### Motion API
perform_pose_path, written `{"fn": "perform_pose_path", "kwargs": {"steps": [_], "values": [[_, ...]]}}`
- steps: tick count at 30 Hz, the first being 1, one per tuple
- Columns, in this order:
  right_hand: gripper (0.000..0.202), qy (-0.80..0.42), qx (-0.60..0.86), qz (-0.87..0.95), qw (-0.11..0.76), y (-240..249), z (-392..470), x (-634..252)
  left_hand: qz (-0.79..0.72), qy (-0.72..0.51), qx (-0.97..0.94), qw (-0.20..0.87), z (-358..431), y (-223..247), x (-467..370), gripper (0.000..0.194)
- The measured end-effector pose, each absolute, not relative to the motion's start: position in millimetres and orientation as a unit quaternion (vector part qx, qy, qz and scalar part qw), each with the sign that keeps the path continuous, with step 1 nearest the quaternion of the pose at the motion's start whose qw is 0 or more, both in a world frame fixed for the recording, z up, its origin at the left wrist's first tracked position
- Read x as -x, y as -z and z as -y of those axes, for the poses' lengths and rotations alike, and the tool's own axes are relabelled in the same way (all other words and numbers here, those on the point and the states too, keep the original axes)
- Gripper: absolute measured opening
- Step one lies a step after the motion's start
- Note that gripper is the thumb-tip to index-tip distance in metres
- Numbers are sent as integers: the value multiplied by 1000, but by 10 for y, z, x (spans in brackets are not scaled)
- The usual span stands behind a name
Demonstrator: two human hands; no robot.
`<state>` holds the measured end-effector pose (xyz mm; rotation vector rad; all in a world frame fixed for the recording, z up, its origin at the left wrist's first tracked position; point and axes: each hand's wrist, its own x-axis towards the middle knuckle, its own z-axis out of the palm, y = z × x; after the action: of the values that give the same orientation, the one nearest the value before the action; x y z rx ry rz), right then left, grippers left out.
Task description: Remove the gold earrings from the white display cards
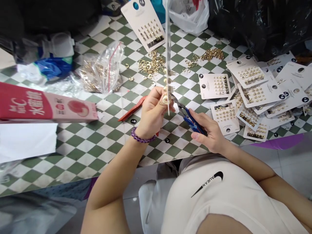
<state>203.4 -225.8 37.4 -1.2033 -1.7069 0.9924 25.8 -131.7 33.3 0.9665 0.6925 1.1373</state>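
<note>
My left hand (154, 109), with a purple bead bracelet at the wrist, grips the lower end of an earring card (168, 48) seen edge-on. Gold pieces stick out from both faces of the card near my fingers. My right hand (209, 131) is closed around blue-handled pliers (191, 120), whose jaws reach the card's right side beside my left fingers. Whether the jaws hold a piece is too small to tell. Behind my left hand lies a red-handled tool (133, 109), partly hidden by the hand.
Loose gold hoops (151, 65) and a chain pile (212, 54) lie beyond my hands. Several earring cards (260, 94) overlap at the right. Bagged gold parts (99, 71) and a pink box (48, 104) are at the left. A white plastic bag (190, 16) stands at the back.
</note>
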Motion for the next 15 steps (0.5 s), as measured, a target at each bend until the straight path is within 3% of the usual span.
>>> {"fn": "perform_pose_path", "kwargs": {"steps": [8,15], "values": [[55,-400,440,713,372,-384,2218,-2146,-322,-497,-530,607,1274,-391,-124,21],[55,-451,471,657,377,-353,2225,-2165,-332,-505,-593,532,1292,-503,-169,24]]}}
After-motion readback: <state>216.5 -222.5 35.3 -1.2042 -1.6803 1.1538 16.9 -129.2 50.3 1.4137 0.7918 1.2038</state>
